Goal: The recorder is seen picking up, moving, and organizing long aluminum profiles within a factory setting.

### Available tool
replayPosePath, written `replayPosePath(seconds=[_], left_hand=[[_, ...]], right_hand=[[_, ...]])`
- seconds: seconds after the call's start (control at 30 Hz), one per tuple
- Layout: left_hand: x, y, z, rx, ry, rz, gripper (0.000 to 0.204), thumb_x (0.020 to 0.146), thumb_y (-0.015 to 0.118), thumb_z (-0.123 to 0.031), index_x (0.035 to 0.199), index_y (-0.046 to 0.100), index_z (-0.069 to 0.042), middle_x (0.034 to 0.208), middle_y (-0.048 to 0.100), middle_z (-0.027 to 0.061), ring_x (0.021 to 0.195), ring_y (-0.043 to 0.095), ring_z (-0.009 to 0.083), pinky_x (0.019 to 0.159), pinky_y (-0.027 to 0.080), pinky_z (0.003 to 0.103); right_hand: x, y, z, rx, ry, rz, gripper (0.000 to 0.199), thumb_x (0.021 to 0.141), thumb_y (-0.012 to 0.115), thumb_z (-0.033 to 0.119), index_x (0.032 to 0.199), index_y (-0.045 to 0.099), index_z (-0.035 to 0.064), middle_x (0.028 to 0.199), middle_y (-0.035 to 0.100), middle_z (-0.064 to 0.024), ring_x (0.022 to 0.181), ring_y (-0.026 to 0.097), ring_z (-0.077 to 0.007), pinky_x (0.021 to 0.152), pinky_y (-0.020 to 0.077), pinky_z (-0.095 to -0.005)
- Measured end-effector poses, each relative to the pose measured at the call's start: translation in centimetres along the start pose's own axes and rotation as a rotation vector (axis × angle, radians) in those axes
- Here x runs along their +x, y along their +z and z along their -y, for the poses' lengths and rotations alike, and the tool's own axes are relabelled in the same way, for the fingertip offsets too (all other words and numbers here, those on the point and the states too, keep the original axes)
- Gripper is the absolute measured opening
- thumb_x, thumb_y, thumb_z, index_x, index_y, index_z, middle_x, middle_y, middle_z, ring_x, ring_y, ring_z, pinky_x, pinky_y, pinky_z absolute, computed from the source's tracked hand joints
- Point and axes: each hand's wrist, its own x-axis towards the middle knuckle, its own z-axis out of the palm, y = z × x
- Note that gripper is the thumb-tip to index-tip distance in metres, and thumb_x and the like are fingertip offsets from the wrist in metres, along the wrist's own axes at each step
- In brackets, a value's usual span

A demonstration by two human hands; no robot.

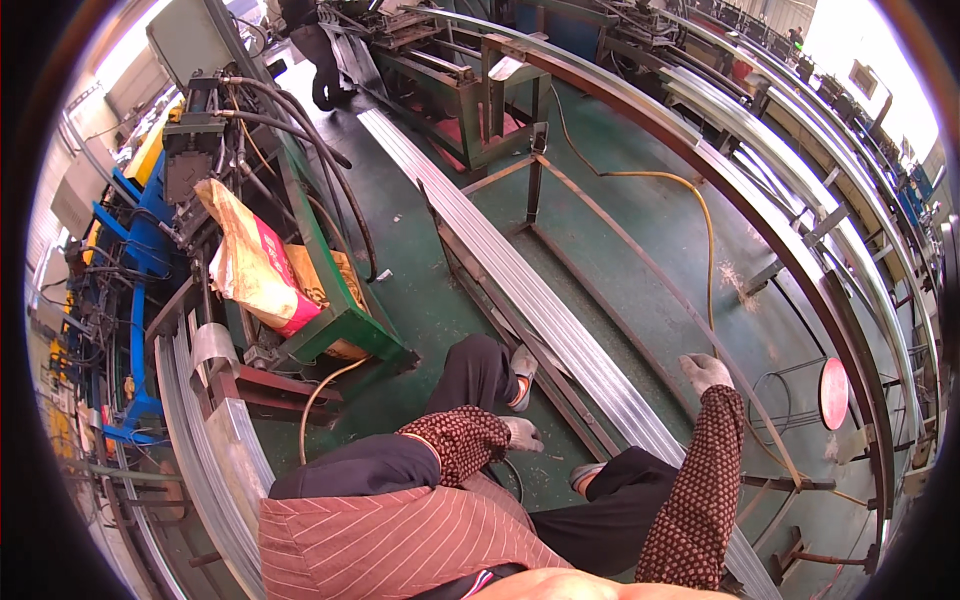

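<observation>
My left hand (523, 434), in a pale work glove, hangs in front of my body beside my dark trouser leg. Its fingers are loosely bent and a little apart, with nothing seen in them. Out to the right, my right hand (706, 372), gloved alike, is closed like a fist; nothing sticks out of it. It appears over the thin rail of a metal floor frame (640, 255), and I cannot tell whether they touch. Between my hands runs a bundle of long silvery ribbed metal strips (540, 305), crossing the floor from the far left to the near right.
My feet straddle a dark steel rail (490, 310) beside the strips. At left stands a green machine frame (345, 315) with hoses and a torn paper sack (255, 265). A long curved-looking beam (760, 195) bounds the right, near a red disc (833, 394). A yellow hose (708, 235) crosses the floor.
</observation>
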Motion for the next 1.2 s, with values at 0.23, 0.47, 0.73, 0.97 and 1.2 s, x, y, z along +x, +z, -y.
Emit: replayPosePath(seconds=[0.23, 0.47, 0.73, 0.97, 1.2], left_hand=[[-0.1, -0.1, -0.3, 0.045, 0.018, -0.001, 0.058, 0.098, 0.057, -0.050, 0.139, 0.067, -0.011, 0.129, 0.071, 0.0177, 0.119, 0.067, 0.0349, 0.106, 0.049, 0.042], [0.1, 0.2, 0.1, 0.045, -0.014, -0.024, 0.059, 0.096, 0.058, -0.051, 0.139, 0.067, -0.012, 0.132, 0.071, 0.0175, 0.122, 0.067, 0.0335, 0.108, 0.049, 0.042], [0.4, 0.3, 0.1, 0.024, -0.019, -0.014, 0.059, 0.095, 0.059, -0.053, 0.137, 0.069, -0.012, 0.129, 0.072, 0.0172, 0.120, 0.068, 0.0324, 0.106, 0.050, 0.042], [0.2, 0.0, 0.1, 0.059, -0.007, 0.009, 0.059, 0.097, 0.057, -0.052, 0.142, 0.065, -0.014, 0.136, 0.069, 0.0163, 0.124, 0.065, 0.0336, 0.108, 0.048, 0.043], [0.3, 0.2, 0.0, 0.082, -0.019, 0.001, 0.059, 0.097, 0.058, -0.052, 0.142, 0.065, -0.014, 0.129, 0.072, 0.0152, 0.120, 0.067, 0.0324, 0.106, 0.050, 0.042]], right_hand=[[0.0, 0.0, -0.1, 0.001, 0.006, -0.009, 0.050, 0.104, 0.057, 0.047, 0.140, 0.066, 0.0136, 0.146, 0.063, -0.0100, 0.137, 0.058, -0.0262, 0.117, 0.0428, -0.0397], [-0.2, -0.1, 0.4, 0.014, 0.015, 0.004, 0.052, 0.102, 0.059, 0.048, 0.140, 0.067, 0.0136, 0.147, 0.062, -0.0103, 0.138, 0.057, -0.0274, 0.117, 0.0427, -0.0401], [-0.1, 0.0, 0.1, -0.029, 0.020, -0.007, 0.052, 0.102, 0.059, 0.049, 0.141, 0.066, 0.0145, 0.148, 0.062, -0.0096, 0.139, 0.056, -0.0274, 0.118, 0.0422, -0.0403], [0.7, 0.4, -0.3, -0.016, -0.027, -0.048, 0.052, 0.101, 0.062, 0.048, 0.137, 0.069, 0.0120, 0.139, 0.068, -0.0126, 0.133, 0.061, -0.0292, 0.114, 0.0449, -0.0411], [1.8, 0.7, -1.2, -0.033, -0.047, -0.053, 0.049, 0.101, 0.062, 0.047, 0.135, 0.071, 0.0127, 0.136, 0.070, -0.0120, 0.131, 0.062, -0.0286, 0.112, 0.0457, -0.0408]])
